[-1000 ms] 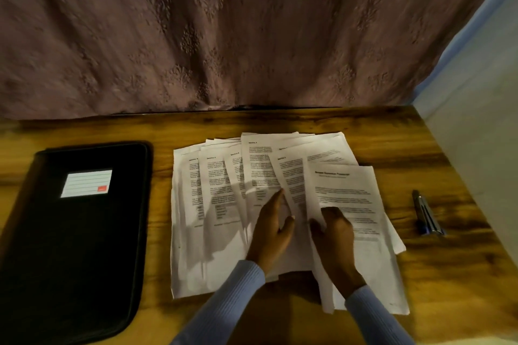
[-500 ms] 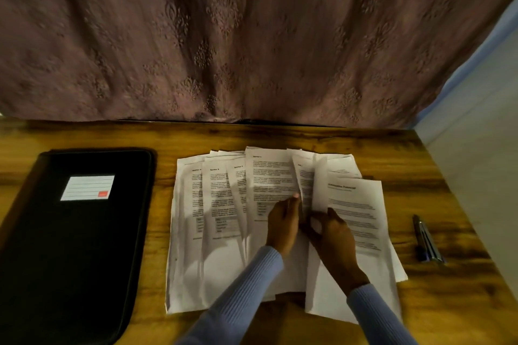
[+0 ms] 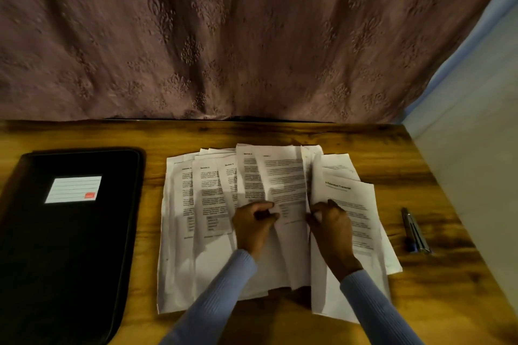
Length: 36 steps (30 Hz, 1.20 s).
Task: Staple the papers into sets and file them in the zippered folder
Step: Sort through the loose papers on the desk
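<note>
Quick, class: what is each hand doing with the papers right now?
Left hand: fingers curled, pinching a sheet of the papers.
Right hand: fingers curled, gripping a sheet's edge.

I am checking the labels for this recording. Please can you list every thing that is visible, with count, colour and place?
papers: many overlapping sheets, exact count unclear, white with print, fanned at table centre
zippered folder: one, black with a white label, flat on the left, closed
stapler: one, dark and silver, right of the papers
table: one, brown wood
curtain: one, mauve, patterned, behind the table
wall: pale, right side
left hand: grips a middle sheet
right hand: grips the right sheets
</note>
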Tool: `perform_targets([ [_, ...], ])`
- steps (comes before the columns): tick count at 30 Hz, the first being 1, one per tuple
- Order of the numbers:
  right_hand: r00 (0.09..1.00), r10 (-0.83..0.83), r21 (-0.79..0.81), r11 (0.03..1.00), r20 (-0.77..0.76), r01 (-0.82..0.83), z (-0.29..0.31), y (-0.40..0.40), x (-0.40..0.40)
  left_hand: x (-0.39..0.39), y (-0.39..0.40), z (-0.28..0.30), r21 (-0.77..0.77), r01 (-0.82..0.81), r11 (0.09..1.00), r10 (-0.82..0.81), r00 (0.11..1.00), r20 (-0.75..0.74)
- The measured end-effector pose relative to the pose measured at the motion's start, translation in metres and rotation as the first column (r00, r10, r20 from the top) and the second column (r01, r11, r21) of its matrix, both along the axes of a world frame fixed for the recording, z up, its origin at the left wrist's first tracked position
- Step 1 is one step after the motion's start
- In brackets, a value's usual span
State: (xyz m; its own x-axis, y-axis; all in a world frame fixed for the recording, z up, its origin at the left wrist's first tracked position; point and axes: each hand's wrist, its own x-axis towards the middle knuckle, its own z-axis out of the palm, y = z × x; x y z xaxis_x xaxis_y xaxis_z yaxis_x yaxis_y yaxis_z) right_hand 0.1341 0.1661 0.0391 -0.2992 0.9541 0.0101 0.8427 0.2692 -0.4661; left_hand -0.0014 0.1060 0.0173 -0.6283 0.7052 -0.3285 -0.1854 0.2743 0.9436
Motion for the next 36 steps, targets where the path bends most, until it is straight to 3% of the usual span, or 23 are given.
perform_targets([
  [5, 0.998, 0.004, -0.082, 0.997, -0.061, -0.009, -0.002, -0.008, 0.000, -0.019, -0.027, -0.004, -0.012, -0.031, 0.999, 0.031, 0.998, 0.045],
  [10, 0.999, 0.010, -0.058, 0.998, 0.048, -0.007, -0.005, -0.012, -0.002, -0.018, -0.026, -0.008, -0.038, -0.047, 0.998, 0.048, 0.998, 0.031],
  [15, 0.999, 0.034, 0.006, 0.999, 0.027, -0.035, 0.003, -0.019, -0.007, -0.018, -0.027, -0.009, -0.059, -0.014, 0.998, 0.012, 1.000, -0.026],
  [19, 0.980, 0.176, 0.081, 0.982, -0.099, -0.168, 0.010, -0.029, -0.024, -0.015, -0.029, -0.004, -0.006, 0.042, 0.999, -0.042, 0.998, -0.037],
  [21, 0.965, 0.255, 0.102, 0.963, -0.060, -0.248, 0.008, -0.031, -0.035, -0.014, -0.028, 0.002, 0.046, 0.045, 0.998, -0.044, 0.999, -0.020],
  [26, 0.964, 0.261, -0.045, 0.964, -0.047, -0.263, 0.014, -0.031, -0.050, -0.015, -0.029, 0.009, 0.138, -0.018, 0.990, 0.005, 0.996, 0.092],
  [31, 0.985, 0.108, -0.020, 0.993, -0.133, -0.112, 0.018, -0.025, -0.050, -0.023, -0.031, 0.015, 0.086, 0.181, 0.980, -0.170, 0.978, -0.117],
  [34, 0.987, 0.086, 0.012, 0.996, -0.135, -0.085, 0.019, -0.020, -0.054, -0.035, -0.019, 0.000, -0.055, 0.174, 0.983, -0.182, 0.902, -0.392],
  [36, 0.985, 0.074, 0.001, 0.997, -0.156, -0.074, 0.024, -0.019, -0.060, -0.038, -0.012, -0.004, -0.136, 0.123, 0.983, -0.171, 0.877, -0.448],
])
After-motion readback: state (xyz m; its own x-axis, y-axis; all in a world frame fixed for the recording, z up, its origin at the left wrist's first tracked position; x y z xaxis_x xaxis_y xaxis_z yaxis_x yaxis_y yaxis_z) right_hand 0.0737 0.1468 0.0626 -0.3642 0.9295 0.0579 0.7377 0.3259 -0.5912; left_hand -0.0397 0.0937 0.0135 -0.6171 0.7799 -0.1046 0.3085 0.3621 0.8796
